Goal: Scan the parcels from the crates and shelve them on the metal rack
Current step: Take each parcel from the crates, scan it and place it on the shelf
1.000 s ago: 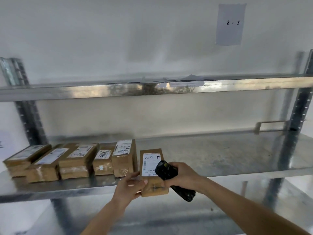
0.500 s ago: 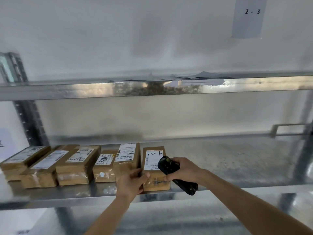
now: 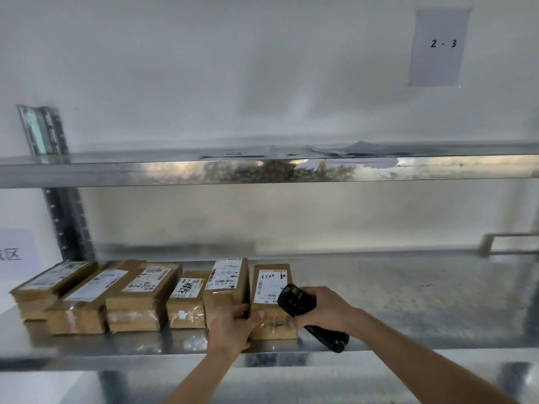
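Observation:
A brown cardboard parcel point(image 3: 269, 287) with a white label lies flat on the metal rack's middle shelf point(image 3: 408, 310), at the right end of a row of several similar parcels point(image 3: 140, 295). My left hand point(image 3: 233, 328) holds its near left corner, thumb on top and fingers against the parcel beside it. My right hand point(image 3: 323, 310) grips a black handheld scanner point(image 3: 309, 313) whose head hovers over the parcel's label.
The upper shelf point(image 3: 262, 170) carries loose white papers point(image 3: 350, 151). A sheet marked "2 - 3" point(image 3: 439, 46) hangs on the wall. The rack's upright post point(image 3: 58, 193) stands at the left. To the right of the parcels is bare shelf.
The parcel went from my hands at the shelf's front edge onto the shelf, pushed back in line with the row. Both hands followed it forward, the scanner staying over its label.

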